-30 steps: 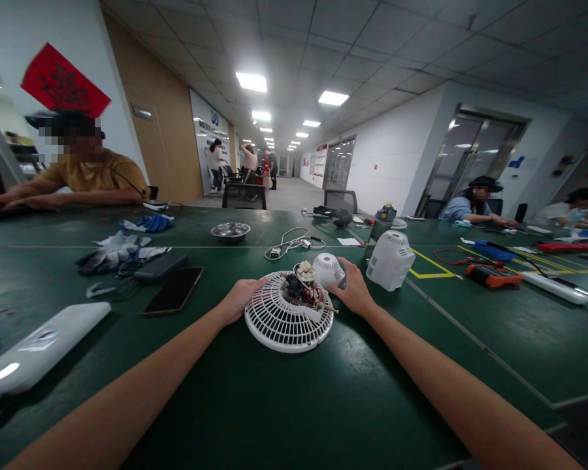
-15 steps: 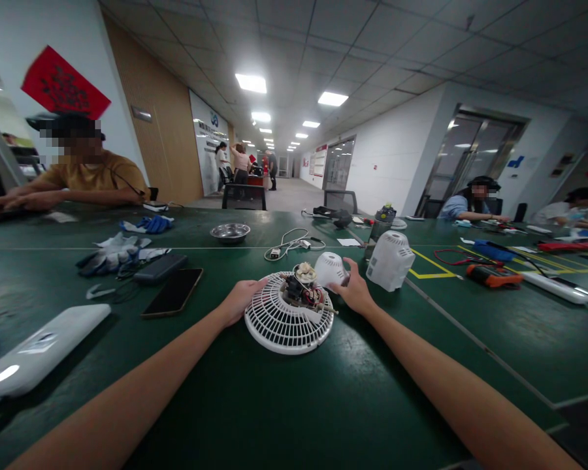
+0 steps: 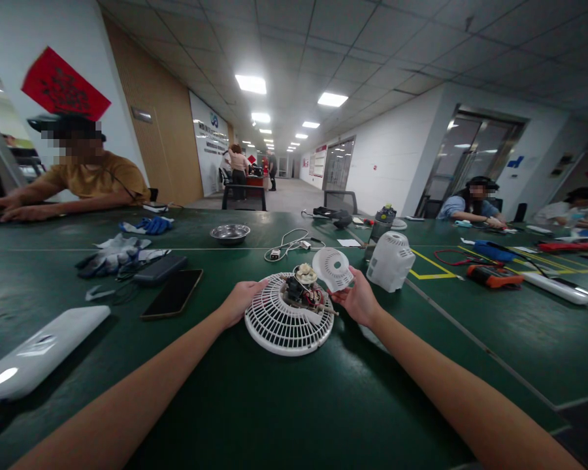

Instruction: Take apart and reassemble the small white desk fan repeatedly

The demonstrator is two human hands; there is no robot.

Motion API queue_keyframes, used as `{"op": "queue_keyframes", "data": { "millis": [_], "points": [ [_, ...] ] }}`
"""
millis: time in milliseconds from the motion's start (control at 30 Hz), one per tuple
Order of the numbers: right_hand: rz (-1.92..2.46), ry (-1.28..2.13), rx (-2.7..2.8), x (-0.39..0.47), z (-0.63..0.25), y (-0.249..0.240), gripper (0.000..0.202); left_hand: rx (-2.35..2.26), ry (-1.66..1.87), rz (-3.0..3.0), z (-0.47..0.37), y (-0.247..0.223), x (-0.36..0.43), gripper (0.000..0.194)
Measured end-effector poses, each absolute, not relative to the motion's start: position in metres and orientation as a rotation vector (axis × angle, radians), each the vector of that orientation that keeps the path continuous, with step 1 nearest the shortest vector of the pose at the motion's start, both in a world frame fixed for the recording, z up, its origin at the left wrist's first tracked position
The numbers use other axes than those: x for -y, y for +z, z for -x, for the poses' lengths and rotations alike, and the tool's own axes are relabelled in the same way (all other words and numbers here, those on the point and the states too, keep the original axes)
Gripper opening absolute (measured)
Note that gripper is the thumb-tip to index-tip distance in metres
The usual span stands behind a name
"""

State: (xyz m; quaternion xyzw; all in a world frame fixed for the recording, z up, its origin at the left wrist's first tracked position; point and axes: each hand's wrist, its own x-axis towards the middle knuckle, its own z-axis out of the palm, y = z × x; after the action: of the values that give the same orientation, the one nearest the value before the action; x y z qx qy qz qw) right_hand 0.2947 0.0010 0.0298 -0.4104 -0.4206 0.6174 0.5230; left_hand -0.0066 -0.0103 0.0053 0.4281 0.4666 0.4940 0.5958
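A round white fan grille (image 3: 274, 326) lies on the green table, with an exposed motor and wires (image 3: 304, 287) on top of it. My left hand (image 3: 242, 300) grips the grille's left edge, the thumb on top. At the grille's right, my right hand (image 3: 360, 299) holds a small white vented cover (image 3: 333, 269), tilted so that its hollow side shows. A larger white plastic housing (image 3: 391, 261) stands just beyond my right hand, touched by neither hand.
Left: a phone (image 3: 173, 295), a dark power bank (image 3: 160, 269), gloves (image 3: 115, 254) and a white device (image 3: 44, 352). Beyond the grille: a metal bowl (image 3: 230, 234), a white cable (image 3: 294, 245) and a bottle (image 3: 379, 228). Right: an orange meter (image 3: 494, 276). People sit at both far sides.
My right hand has turned the small white cover over from upright to tilted, lifting it from the table, with the palm now facing more upward. My left hand and the grille have barely moved.
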Motion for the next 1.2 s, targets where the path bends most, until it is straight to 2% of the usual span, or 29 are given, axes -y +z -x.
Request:
{"op": "queue_keyframes", "data": {
  "millis": [233,367,533,733,1000,1200],
  "points": [
    [0.936,1.446,1.073,0.012,-0.281,0.037,0.045,-1.471,1.398,-1.623,0.003,0.023,0.019,0.037],
    [0.914,1.322,1.191,0.014,-0.277,0.036,0.047,-1.256,1.285,-1.862,-0.010,0.037,0.029,0.034],
    [0.866,1.134,1.330,0.018,-0.275,0.037,0.068,-1.225,1.176,-1.981,-0.018,0.041,0.033,0.030],
    [0.814,0.741,1.689,0.038,-0.269,0.049,0.088,-1.230,1.117,-2.220,-0.015,0.040,0.031,0.031],
    [0.923,0.389,2.018,0.048,-0.263,0.051,0.083,-1.257,1.133,-2.165,-0.017,0.042,0.033,0.028],
    [0.921,0.296,2.100,0.046,-0.269,0.052,0.079,-1.245,1.191,-2.102,-0.016,0.038,0.032,0.048]
  ]
}}
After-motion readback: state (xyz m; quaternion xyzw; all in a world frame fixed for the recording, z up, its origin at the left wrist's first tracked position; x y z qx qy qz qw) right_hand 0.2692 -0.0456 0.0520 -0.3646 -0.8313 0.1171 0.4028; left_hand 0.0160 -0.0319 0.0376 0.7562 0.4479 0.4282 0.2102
